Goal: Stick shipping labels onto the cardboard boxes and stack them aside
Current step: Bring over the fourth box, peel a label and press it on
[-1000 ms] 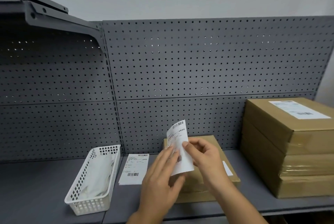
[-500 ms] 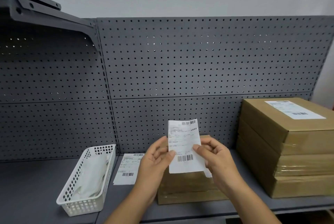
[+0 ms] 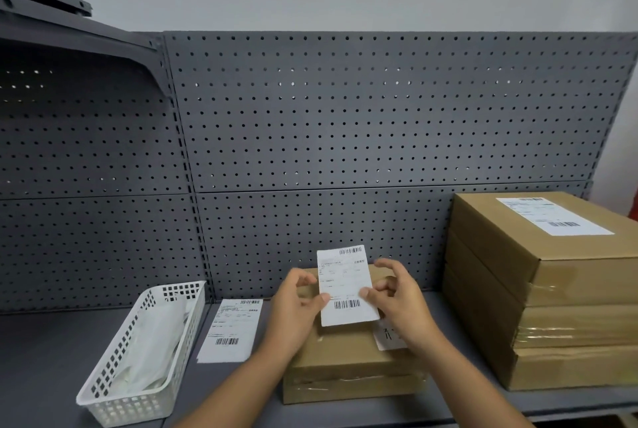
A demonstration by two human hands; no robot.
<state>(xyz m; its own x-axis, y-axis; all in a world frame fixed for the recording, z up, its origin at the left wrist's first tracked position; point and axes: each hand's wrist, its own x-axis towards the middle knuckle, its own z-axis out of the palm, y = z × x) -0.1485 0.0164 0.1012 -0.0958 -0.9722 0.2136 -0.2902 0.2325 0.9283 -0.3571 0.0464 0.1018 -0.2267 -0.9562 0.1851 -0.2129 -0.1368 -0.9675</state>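
Both the left hand and right hand are pinching the shipping label by its edges above the cardboard box, risking it curling and sticking down crooked or creased.

Print on the white paper shipping label held up is too small to read. It and both hands hide most of the flat brown cardboard box top. Stacked brown cardboard boxes cut off at right edge. White plastic mesh basket contents unclear, blurry pale wrap.

matt paper label, brown cardboard box, perforated grey metal backboard
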